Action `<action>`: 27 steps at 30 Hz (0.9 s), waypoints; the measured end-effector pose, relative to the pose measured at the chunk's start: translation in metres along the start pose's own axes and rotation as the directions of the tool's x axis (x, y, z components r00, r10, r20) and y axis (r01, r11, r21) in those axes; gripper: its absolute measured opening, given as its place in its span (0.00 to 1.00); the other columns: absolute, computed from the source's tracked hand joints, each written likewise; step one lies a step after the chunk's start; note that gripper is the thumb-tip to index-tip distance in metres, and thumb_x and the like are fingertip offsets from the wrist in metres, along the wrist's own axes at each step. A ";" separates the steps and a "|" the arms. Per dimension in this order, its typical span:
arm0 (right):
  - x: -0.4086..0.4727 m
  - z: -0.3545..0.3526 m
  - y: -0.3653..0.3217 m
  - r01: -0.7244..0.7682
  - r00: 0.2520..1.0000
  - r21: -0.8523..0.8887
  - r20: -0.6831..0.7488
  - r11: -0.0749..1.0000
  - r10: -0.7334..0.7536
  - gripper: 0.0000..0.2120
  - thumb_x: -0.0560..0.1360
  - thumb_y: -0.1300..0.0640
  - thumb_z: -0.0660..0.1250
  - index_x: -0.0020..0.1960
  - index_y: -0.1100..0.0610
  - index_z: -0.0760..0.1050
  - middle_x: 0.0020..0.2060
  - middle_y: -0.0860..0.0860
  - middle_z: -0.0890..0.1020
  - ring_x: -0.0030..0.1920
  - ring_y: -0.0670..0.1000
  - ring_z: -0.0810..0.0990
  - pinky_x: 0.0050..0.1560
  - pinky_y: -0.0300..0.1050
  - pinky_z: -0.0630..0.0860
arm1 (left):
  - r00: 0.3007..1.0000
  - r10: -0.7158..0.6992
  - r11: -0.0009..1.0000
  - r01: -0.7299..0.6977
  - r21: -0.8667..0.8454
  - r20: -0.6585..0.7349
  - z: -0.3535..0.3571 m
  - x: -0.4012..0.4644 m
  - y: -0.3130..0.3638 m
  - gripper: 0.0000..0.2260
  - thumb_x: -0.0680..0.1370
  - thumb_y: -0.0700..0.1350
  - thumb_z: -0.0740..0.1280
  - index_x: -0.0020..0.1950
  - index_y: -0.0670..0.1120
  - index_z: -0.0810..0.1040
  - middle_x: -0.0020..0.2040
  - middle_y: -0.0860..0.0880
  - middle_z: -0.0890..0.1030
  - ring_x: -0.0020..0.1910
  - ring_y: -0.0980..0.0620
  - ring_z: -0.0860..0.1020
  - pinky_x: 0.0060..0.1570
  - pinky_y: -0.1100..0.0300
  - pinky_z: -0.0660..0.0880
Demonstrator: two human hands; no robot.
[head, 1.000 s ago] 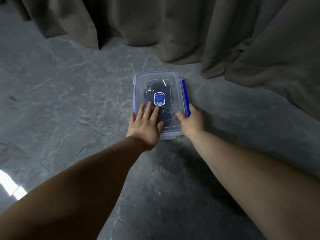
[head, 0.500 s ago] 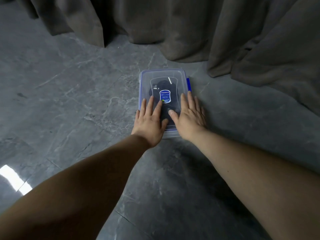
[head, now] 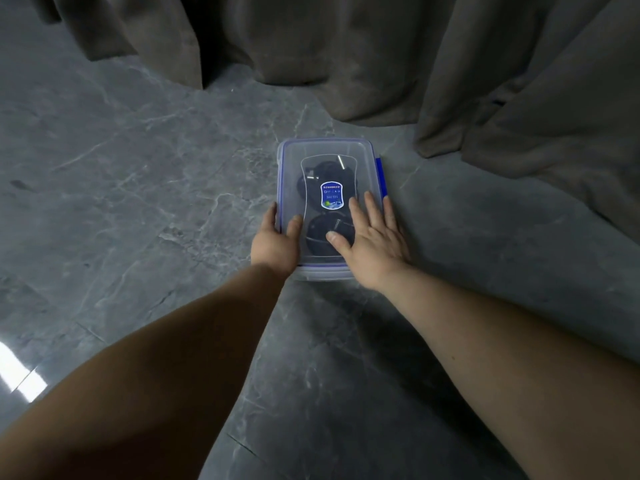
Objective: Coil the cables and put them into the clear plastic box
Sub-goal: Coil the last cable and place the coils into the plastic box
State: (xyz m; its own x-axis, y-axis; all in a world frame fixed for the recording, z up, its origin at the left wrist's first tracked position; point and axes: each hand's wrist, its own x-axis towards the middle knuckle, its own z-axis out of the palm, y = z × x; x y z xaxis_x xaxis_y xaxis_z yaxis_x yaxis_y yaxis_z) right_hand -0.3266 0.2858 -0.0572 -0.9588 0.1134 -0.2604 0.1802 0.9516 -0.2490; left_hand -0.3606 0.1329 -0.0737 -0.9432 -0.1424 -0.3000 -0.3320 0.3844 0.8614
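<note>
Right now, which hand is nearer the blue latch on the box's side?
Right. The right hand lies flat on the lid, its outer finger beside the blue latch. The left hand grips the box's opposite long edge.

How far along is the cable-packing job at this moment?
Done: two dark coiled cables lie inside the clear plastic box, and its lid is on. In hand: the right hand presses flat on the lid while the left hand grips the left edge, seemingly at a clasp. Left: the blue clasp on the right side still sticks out, apparently unlatched.
</note>
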 end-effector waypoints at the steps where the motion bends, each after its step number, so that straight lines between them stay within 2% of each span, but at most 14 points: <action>1: 0.000 0.000 0.000 -0.001 1.000 -0.002 0.001 1.000 0.001 0.36 0.77 0.33 0.46 0.78 0.49 0.38 0.78 0.49 0.38 0.76 0.55 0.33 0.77 0.54 0.44 | 1.000 -0.008 0.999 0.008 -0.044 -0.003 0.000 0.000 -0.001 0.27 0.80 0.52 0.65 0.77 0.50 0.62 0.69 0.46 0.75 0.65 0.46 0.76 0.66 0.49 0.72; 3: 0.000 0.001 0.000 -0.005 1.000 -0.002 0.003 1.000 0.005 0.36 0.77 0.33 0.46 0.78 0.49 0.38 0.78 0.48 0.38 0.76 0.55 0.33 0.77 0.54 0.45 | 1.000 -0.016 0.999 0.016 -0.050 0.005 0.001 0.000 -0.001 0.28 0.80 0.52 0.65 0.78 0.50 0.60 0.70 0.46 0.74 0.66 0.46 0.75 0.67 0.51 0.71; 5: 0.000 0.001 0.000 -0.005 1.000 -0.003 0.002 1.000 0.005 0.36 0.77 0.33 0.46 0.78 0.49 0.38 0.78 0.48 0.38 0.76 0.55 0.33 0.77 0.54 0.46 | 0.999 -0.041 0.999 0.041 0.018 -0.018 0.001 0.002 -0.002 0.32 0.79 0.54 0.66 0.79 0.48 0.56 0.71 0.45 0.73 0.68 0.44 0.73 0.68 0.52 0.69; 8: 0.001 0.001 0.000 -0.003 1.000 -0.012 -0.005 1.000 0.003 0.36 0.77 0.33 0.46 0.78 0.49 0.39 0.78 0.49 0.39 0.76 0.55 0.33 0.77 0.54 0.46 | 0.985 0.017 0.983 0.016 0.186 -0.173 0.002 0.003 -0.002 0.37 0.75 0.57 0.69 0.77 0.42 0.59 0.67 0.42 0.76 0.67 0.40 0.73 0.69 0.47 0.67; 10: 0.001 0.001 -0.001 0.000 1.000 -0.014 -0.007 1.000 0.000 0.36 0.78 0.33 0.46 0.78 0.49 0.39 0.78 0.49 0.39 0.76 0.55 0.33 0.77 0.54 0.46 | 0.971 0.104 0.960 -0.042 0.276 -0.216 0.002 0.005 0.000 0.31 0.75 0.56 0.69 0.71 0.40 0.68 0.62 0.42 0.79 0.63 0.40 0.75 0.67 0.45 0.69; 12: 0.000 0.001 -0.001 0.004 1.000 -0.017 -0.009 1.000 -0.004 0.36 0.78 0.33 0.46 0.78 0.49 0.39 0.78 0.49 0.39 0.76 0.55 0.33 0.77 0.54 0.46 | 0.967 0.151 0.950 -0.084 0.301 -0.206 0.003 0.005 -0.001 0.24 0.76 0.54 0.67 0.67 0.43 0.73 0.61 0.43 0.79 0.61 0.41 0.76 0.65 0.47 0.70; 15: 0.000 0.001 0.000 0.006 1.000 0.001 -0.010 1.000 -0.006 0.36 0.78 0.33 0.46 0.78 0.49 0.39 0.78 0.49 0.39 0.76 0.55 0.33 0.76 0.54 0.46 | 0.966 0.144 0.969 -0.093 0.231 -0.215 0.005 0.004 0.000 0.22 0.78 0.52 0.65 0.71 0.45 0.73 0.65 0.45 0.78 0.63 0.45 0.76 0.65 0.51 0.71; 19: -0.001 0.001 0.000 0.004 1.000 0.002 -0.004 1.000 -0.004 0.36 0.77 0.33 0.46 0.78 0.49 0.39 0.78 0.48 0.39 0.76 0.55 0.33 0.76 0.55 0.48 | 0.964 0.129 0.957 -0.061 0.282 -0.231 0.003 0.008 0.006 0.20 0.80 0.49 0.64 0.71 0.45 0.73 0.66 0.47 0.77 0.63 0.48 0.76 0.63 0.57 0.68; 22: 0.001 -0.001 0.000 0.003 1.000 0.010 0.011 1.000 -0.003 0.37 0.77 0.32 0.47 0.78 0.49 0.38 0.78 0.49 0.39 0.76 0.56 0.33 0.76 0.56 0.47 | 0.970 0.191 0.919 -0.121 0.375 -0.153 -0.001 0.009 0.007 0.19 0.81 0.49 0.62 0.70 0.45 0.73 0.66 0.44 0.76 0.63 0.44 0.75 0.60 0.55 0.69; 23: 0.000 -0.002 0.000 0.014 1.000 0.014 0.012 1.000 -0.014 0.38 0.77 0.32 0.47 0.78 0.50 0.38 0.78 0.49 0.38 0.76 0.56 0.33 0.76 0.56 0.46 | 0.969 0.224 0.892 -0.159 0.423 -0.107 -0.002 0.006 0.007 0.20 0.81 0.49 0.61 0.71 0.44 0.71 0.68 0.43 0.73 0.66 0.42 0.73 0.62 0.54 0.68; 25: -0.005 -0.003 0.003 0.070 0.997 -0.014 -0.013 0.997 -0.070 0.40 0.76 0.31 0.49 0.78 0.51 0.38 0.77 0.49 0.36 0.76 0.55 0.34 0.76 0.58 0.42 | 0.947 0.322 0.794 -0.276 0.542 0.010 -0.004 -0.006 0.005 0.25 0.82 0.50 0.58 0.77 0.43 0.61 0.77 0.43 0.61 0.76 0.42 0.59 0.71 0.49 0.60; 27: -0.014 -0.003 0.011 0.148 0.987 -0.088 -0.043 0.985 -0.152 0.41 0.76 0.32 0.49 0.78 0.53 0.37 0.77 0.50 0.36 0.76 0.54 0.34 0.75 0.58 0.39 | 0.884 0.417 0.601 -0.444 0.665 0.213 -0.004 -0.020 0.002 0.28 0.83 0.52 0.54 0.80 0.44 0.51 0.81 0.46 0.49 0.79 0.45 0.45 0.75 0.46 0.48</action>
State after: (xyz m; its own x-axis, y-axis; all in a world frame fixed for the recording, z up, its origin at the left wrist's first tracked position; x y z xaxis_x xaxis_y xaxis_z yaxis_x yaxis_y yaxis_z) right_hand -0.3121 0.2951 -0.0537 -0.9836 -0.0201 -0.1794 0.0168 0.9793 -0.2018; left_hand -0.3428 0.1327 -0.0642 -0.9734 0.2289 0.0067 0.2144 0.9006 0.3780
